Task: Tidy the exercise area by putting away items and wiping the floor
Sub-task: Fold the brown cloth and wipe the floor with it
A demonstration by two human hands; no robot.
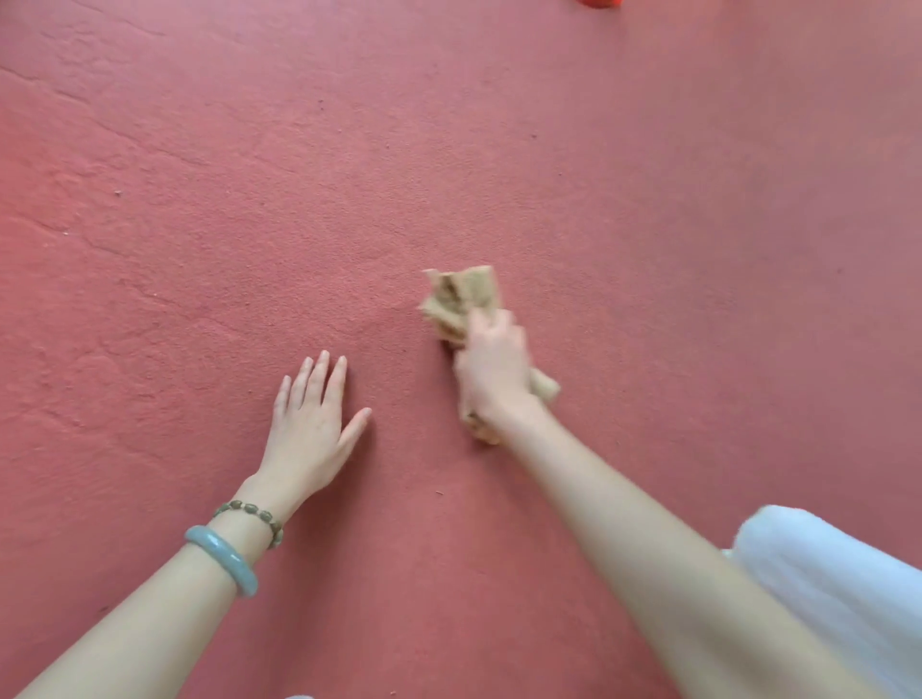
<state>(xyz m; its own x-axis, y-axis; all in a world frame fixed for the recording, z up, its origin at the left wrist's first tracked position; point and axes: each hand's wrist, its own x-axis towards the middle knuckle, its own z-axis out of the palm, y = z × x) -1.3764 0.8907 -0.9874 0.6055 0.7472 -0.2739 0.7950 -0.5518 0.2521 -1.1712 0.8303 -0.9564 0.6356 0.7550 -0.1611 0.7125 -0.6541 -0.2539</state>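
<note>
Left to right: your left hand (313, 424), fingers straight, lies flat on the red floor (209, 209). Your right hand (494, 371), blurred, grips a crumpled tan cloth (461, 299) pressed against the floor, apart from the left hand.

The right hand (494, 369) is smeared by motion blur, and its fingers (481, 324) cannot be told apart. It grips a tan cloth (461, 294) whose middle is hidden beneath those fingers and the palm. Only crumpled ends show, past the fingertips and behind the wrist. Far beyond the fingertips, a red object (598, 2) is cut off by the top edge. Behind the right fingers, white fabric (823, 588) runs off the right edge. Dark specks (118, 192) beyond the fingers of the left hand (309, 424) are too small to identify.
</note>
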